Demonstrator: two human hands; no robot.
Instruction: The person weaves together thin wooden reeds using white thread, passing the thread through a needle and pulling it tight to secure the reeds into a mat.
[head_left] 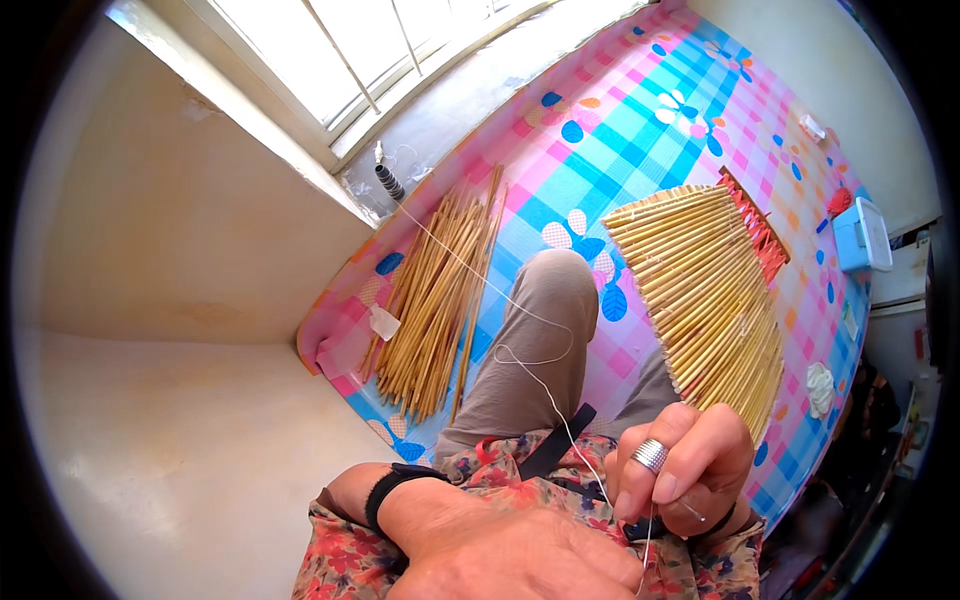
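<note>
My right hand (690,465), wearing a wide silver ring (650,455), is closed in a pinch at lower right. A thin needle (691,510) sticks out from its fingers, and white thread (545,390) runs into the pinch. My left hand (500,545), with a black band at the wrist, lies back-up at the bottom edge; its fingers are mostly hidden, with a strand of thread beside them. Just beyond my right hand rests a fan-shaped panel of straw-coloured sticks (700,290) laid side by side. Red lacing (760,235) edges its far right end.
Loose sticks (435,310) lie in a pile left of my knee, a whitish scrap (383,322) on them. The thread leads to a dark spool (389,182) by the windowsill. A blue box (862,238) and crumpled white cloth (820,390) sit right on the checked sheet (640,120).
</note>
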